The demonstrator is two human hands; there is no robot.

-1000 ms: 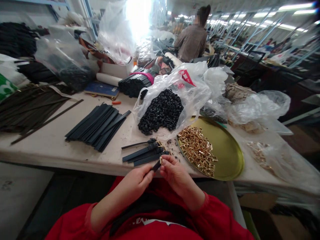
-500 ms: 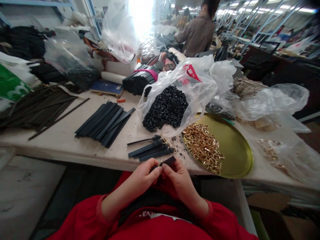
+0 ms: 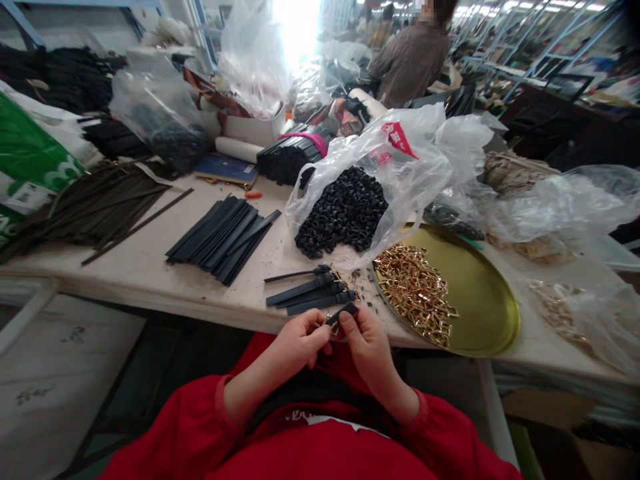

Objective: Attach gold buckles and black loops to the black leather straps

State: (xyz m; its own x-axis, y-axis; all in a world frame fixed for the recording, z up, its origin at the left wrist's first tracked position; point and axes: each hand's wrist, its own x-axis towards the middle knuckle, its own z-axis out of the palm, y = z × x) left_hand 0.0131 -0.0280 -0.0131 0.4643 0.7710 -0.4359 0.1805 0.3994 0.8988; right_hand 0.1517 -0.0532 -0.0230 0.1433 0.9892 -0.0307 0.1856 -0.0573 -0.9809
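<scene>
Just past the table's front edge, a short black strap [image 3: 346, 309] with a gold buckle [image 3: 334, 327] is pinched between my two hands. My left hand [image 3: 303, 339] closes on the buckle end, its fingertips partly hiding it. The thumb of my right hand [image 3: 368, 341] presses the strap from above, fingers folded beneath. Right beyond them lie several black straps with gold buckles [image 3: 313, 293]. Farther left is a pile of plain black strips [image 3: 220, 237]. A heap of gold buckles [image 3: 417, 290] covers the left side of a round gold tray [image 3: 483, 307].
An open plastic bag [image 3: 415, 160] spills small black loops [image 3: 345, 210] behind the straps. Long dark strips [image 3: 95, 207] lie at the left. A blue notebook [image 3: 227, 171] and a banded black bundle [image 3: 290, 157] sit farther back. A person [image 3: 415, 60] stands beyond the table.
The view has shifted slightly, moving the table's things to the right in the picture. My hands have turned the strap a little, and more of the gold buckle shows between them.
</scene>
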